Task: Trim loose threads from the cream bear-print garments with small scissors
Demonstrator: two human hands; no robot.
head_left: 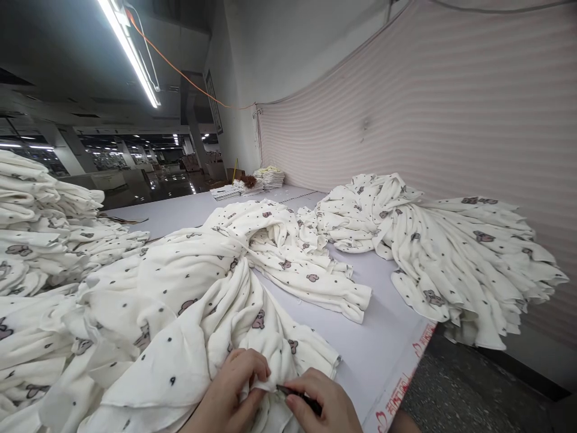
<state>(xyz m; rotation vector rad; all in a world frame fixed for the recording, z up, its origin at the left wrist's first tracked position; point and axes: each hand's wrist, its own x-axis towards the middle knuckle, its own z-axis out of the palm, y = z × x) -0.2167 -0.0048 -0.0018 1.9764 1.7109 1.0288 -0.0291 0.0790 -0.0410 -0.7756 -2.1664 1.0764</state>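
At the near edge of the worktop (360, 340), the left hand (238, 385) has its fingers bent and pinching a fold of white cloth (184, 331). Just beside it, the right hand (322, 397) has its fingers closed around a slim dark tool (302, 398), whose tip points left at the pinched fold; whether it touches is too small to tell. The cloth, printed with brownish animals and small dark marks, lies bunched on the worktop in front of both hands and spreads toward the left. Farther right, a second bundle (415, 240) with a similar print lies gathered, its fanned end hanging past the worktop's edge above the floor (464, 379). On the left rises a tall pile (40, 222) of folded white fabric. Near the far end sit low stacks (269, 177), beside a pale striped curtain (428, 102).
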